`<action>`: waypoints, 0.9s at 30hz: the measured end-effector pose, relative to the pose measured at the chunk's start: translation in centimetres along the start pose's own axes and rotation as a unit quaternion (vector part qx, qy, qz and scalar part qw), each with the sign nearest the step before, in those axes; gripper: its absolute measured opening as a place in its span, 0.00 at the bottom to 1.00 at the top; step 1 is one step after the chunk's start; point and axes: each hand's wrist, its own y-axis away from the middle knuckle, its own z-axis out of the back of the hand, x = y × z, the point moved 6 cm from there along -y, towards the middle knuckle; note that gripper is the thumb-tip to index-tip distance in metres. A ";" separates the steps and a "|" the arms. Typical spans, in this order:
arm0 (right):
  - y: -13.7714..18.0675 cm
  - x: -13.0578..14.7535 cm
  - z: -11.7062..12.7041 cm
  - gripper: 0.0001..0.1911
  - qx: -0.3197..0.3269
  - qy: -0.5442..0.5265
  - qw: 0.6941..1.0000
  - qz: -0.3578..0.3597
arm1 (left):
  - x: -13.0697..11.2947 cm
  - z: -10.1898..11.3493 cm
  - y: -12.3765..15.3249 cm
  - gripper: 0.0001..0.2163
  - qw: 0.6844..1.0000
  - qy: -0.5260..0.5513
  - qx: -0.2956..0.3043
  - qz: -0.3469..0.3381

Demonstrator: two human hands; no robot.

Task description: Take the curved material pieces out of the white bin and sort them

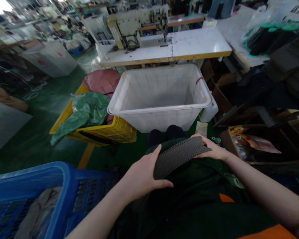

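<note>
A thick stack of dark grey fabric pieces (179, 155) lies across my lap, its many layered edges showing as fine lines. My left hand (146, 172) is wrapped round the near left end, the thumb on the near side and a finger stretched along the far side. At the right end, my right hand (210, 147) grips the stack, with the fingers partly hidden behind and under it. Some layers fan apart slightly by the right hand. Dark green clothing (214, 196) lies beneath the stack.
A large white plastic tub (149, 118) stands ahead, below a sewing machine table (196, 43). To its left is a yellow crate (99, 134) with green and pink bags. A blue basket (67, 186) is near left; a cardboard box (233, 142) stands right.
</note>
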 end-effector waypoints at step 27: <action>7.2 3.3 -5.1 0.40 -0.157 0.044 0.981 -0.105 | -1.7 3.3 -8.6 0.26 0.934 -0.195 0.150 -0.258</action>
